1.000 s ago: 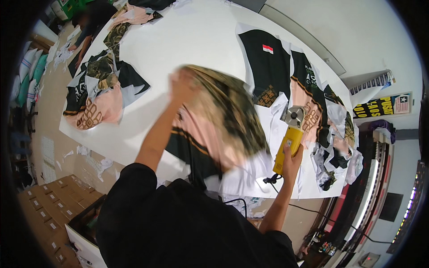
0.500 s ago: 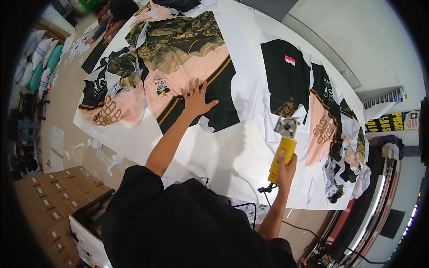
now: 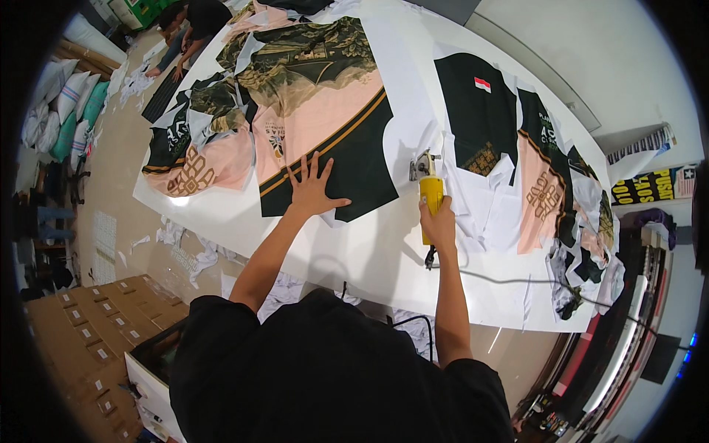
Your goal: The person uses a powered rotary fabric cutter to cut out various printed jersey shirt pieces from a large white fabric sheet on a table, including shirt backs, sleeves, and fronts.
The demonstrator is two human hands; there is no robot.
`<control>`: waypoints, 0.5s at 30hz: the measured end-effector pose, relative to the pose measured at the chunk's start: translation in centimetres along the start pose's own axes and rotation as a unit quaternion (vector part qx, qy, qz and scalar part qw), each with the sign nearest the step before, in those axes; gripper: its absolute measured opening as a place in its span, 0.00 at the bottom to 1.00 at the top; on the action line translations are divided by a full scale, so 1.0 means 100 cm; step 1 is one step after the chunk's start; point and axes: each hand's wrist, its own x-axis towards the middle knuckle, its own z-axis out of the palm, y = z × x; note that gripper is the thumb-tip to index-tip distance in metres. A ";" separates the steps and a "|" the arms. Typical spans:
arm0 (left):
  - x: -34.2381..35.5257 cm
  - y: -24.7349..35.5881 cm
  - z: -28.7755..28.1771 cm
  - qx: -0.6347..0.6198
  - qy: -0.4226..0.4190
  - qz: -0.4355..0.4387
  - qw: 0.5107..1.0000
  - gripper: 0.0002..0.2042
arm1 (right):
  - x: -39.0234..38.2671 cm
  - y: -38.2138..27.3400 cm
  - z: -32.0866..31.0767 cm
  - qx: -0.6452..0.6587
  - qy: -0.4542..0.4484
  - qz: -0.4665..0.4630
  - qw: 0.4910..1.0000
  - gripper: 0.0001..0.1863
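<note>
My left hand (image 3: 313, 188) lies flat with spread fingers on the dark lower part of a printed fabric panel (image 3: 325, 111), peach above with a brown-and-green landscape and an orange stripe. My right hand (image 3: 439, 221) grips the yellow body of an electric rotary cloth cutter (image 3: 430, 193). Its metal blade head points away from me, over white fabric to the right of the panel. A cord trails from the cutter's back end. Right of the cutter lies a dark green panel (image 3: 476, 111) with a small red-and-white flag patch, on white cloth.
The white table (image 3: 354, 273) carries further peach-and-dark pieces (image 3: 541, 184) and a scrap heap (image 3: 583, 277) at right. Cardboard boxes (image 3: 88, 325) stand at lower left, sacks (image 3: 63, 111) at far left. A person (image 3: 196, 29) crouches at the far left among floor scraps.
My right hand has brought the cutter leftward and away from me, toward the panel's right side. My left hand has slid down, nearer the panel's lower edge.
</note>
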 end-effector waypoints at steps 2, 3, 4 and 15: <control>-0.010 -0.010 0.002 -0.004 0.001 0.000 1.000 0.67 | -0.009 0.000 0.002 -0.023 0.005 -0.001 1.000 0.30; -0.014 -0.013 0.002 0.004 -0.005 0.006 1.000 0.67 | -0.016 0.001 0.002 -0.034 0.009 -0.001 0.999 0.30; -0.019 -0.015 -0.001 0.011 -0.012 0.011 1.000 0.67 | -0.025 0.004 0.002 -0.044 0.006 0.003 0.999 0.29; -0.071 -0.017 0.009 0.035 -0.044 0.071 0.996 0.68 | -0.135 0.032 -0.001 -0.094 0.008 0.046 0.994 0.27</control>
